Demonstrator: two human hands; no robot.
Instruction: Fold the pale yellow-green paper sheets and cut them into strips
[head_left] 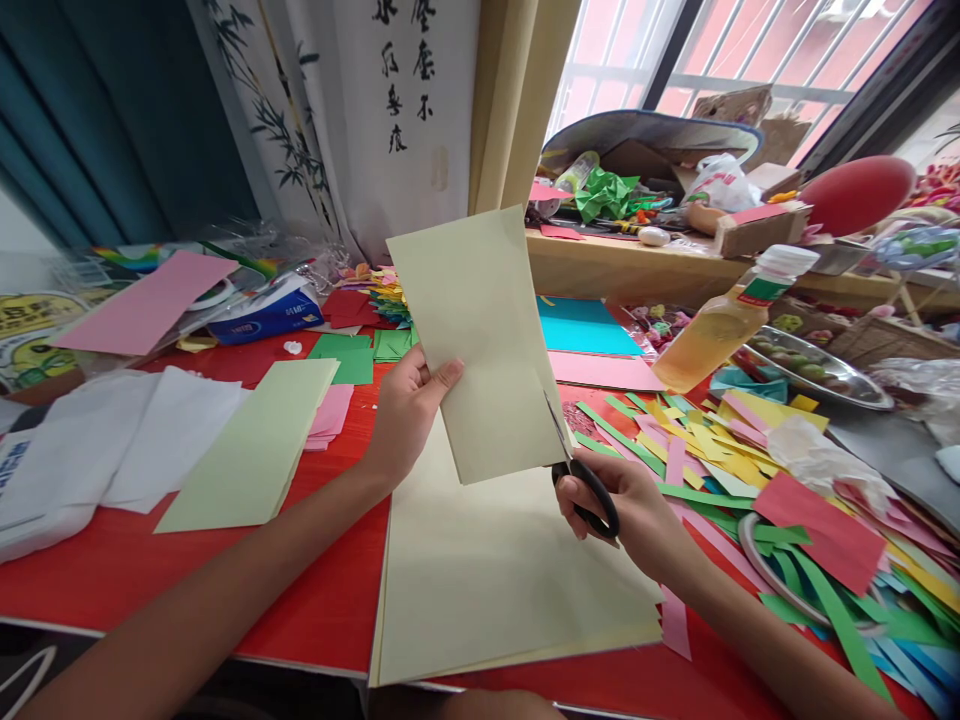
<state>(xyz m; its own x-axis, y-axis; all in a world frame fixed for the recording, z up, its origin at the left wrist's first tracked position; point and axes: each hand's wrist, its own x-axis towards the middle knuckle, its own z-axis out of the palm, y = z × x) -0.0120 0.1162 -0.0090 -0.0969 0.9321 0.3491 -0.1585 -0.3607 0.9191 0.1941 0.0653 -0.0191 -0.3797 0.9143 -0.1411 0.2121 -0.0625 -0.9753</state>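
My left hand (411, 408) pinches the left edge of a pale yellow-green paper sheet (480, 340), thumb on its front, and holds it up off the table. In my right hand (622, 500) are black-handled scissors (596, 500), fingers through the loops. Their blades (557, 420) meet the sheet near its lower right edge, with part of the metal hidden by the paper. Beneath both hands lies a stack of larger pale sheets (517, 590). Another folded pale green sheet (251, 450) rests on the red table to the left.
Paper strips and scraps (705, 440) in several colours cover the right side. A bottle of amber liquid (720, 330) stands near a metal dish (817, 370). White tissues (172, 430) and a blue box (266, 312) lie left. The red table's (315, 600) front edge is near me.
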